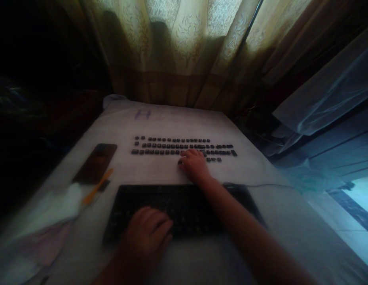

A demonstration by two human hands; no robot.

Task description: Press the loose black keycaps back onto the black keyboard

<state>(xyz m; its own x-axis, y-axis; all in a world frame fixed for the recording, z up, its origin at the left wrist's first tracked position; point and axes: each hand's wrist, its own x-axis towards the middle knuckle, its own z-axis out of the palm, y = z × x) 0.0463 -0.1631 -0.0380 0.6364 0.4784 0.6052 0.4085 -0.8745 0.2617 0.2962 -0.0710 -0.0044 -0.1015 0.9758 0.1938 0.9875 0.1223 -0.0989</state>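
A black keyboard (184, 213) lies on the cloth-covered table, its key area dark and blurred. My left hand (150, 231) is over its left part with fingers curled together; whatever they may pinch is hidden. My right hand (194, 164) reaches across the keyboard to the loose black keycaps (162, 152), which are laid out in rows beyond it. A dark keycap (180, 161) shows at the right fingertips, pinched between thumb and fingers. Part of the nearest rows is covered by this hand.
Left of the keyboard lie a dark phone (96, 162), an orange-handled brush-like tool (97, 186) and a crumpled white and pink cloth (50, 221). A cable (261, 185) runs off to the right. Patterned curtains (186, 39) hang behind the table.
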